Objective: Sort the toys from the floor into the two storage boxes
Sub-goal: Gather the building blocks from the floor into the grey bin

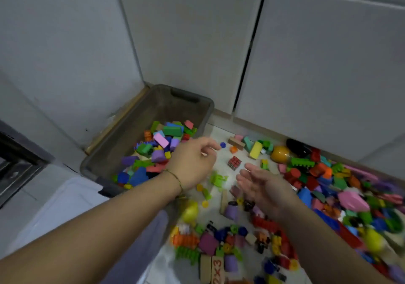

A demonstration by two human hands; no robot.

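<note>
My left hand (192, 163) hangs loosely curled, holding nothing, beside the box (153, 108); right hand (260, 185) spread flat; cube (234, 163) between them.

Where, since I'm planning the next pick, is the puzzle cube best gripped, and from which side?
Pinch two opposite side faces of the puzzle cube, coming from above: it sits flat on the floor with bare space around it, so its sides are free.
</note>
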